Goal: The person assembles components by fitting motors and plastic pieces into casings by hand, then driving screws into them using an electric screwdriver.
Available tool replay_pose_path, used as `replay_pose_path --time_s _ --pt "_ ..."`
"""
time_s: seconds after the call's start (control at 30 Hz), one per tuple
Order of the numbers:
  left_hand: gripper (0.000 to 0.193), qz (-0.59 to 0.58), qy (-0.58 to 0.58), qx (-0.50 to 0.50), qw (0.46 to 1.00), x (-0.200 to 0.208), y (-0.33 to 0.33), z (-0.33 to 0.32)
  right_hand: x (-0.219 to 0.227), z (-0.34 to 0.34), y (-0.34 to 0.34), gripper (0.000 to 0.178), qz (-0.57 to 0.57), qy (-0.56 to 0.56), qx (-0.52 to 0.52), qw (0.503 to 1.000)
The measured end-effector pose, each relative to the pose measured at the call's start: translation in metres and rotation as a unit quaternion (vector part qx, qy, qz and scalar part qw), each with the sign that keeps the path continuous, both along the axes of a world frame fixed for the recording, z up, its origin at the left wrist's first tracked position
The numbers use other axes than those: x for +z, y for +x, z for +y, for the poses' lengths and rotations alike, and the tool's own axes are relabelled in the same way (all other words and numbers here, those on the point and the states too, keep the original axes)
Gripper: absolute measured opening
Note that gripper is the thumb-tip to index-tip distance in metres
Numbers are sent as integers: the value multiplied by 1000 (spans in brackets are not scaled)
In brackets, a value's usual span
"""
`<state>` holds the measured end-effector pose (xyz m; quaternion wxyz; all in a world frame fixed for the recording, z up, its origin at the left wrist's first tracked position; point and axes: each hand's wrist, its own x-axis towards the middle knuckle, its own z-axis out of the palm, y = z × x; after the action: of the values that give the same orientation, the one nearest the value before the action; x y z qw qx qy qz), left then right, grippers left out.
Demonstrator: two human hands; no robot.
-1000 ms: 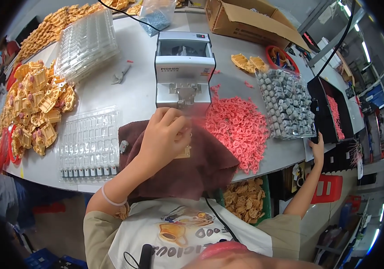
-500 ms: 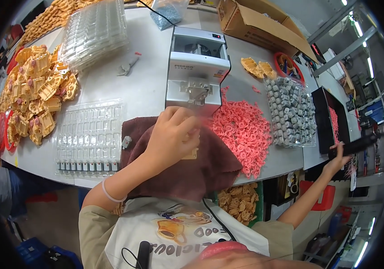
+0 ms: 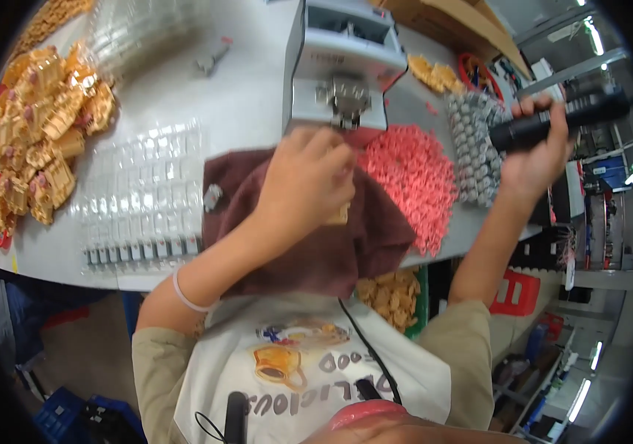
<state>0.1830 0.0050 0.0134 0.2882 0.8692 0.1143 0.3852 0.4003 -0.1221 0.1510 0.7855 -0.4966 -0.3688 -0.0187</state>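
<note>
My left hand (image 3: 303, 177) is closed over the brown cloth (image 3: 294, 263) in front of the grey machine (image 3: 342, 66). A bit of a yellow plastic part (image 3: 340, 214) shows below its fingers; the rest is hidden by the hand. My right hand (image 3: 537, 164) is raised at the right, wrapped round a black electric screwdriver (image 3: 590, 111). Behind that hand lies a tray of small grey parts (image 3: 472, 148). Pink plastic pieces (image 3: 412, 185) are heaped between the machine and the tray. A small grey motor-like part (image 3: 213, 196) rests at the cloth's left edge.
At the left stands a clear tray (image 3: 142, 185) with one row of grey parts, beside a pile of yellow plastic shells (image 3: 39, 133). Stacked clear trays (image 3: 146, 33) lie farther back. A cardboard box (image 3: 472, 26) is at the far right, and a red-rimmed bowl (image 3: 479, 72) stands near it.
My right hand has lifted the electric screwdriver from the right side up and inward toward the table. My left hand stays closed over the cloth. The whole view has shifted.
</note>
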Motion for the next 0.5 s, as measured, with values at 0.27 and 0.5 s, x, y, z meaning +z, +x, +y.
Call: replay_pose_path --time_s 0.27,0.5 --pt "19 -13 -4 21 1000 -4 0 2 -19 113 -71 23 -14 60 9 998" --pt "18 -11 1 33 999 -6 1 -6 -43 123 -90 43 -41 24 34 998"
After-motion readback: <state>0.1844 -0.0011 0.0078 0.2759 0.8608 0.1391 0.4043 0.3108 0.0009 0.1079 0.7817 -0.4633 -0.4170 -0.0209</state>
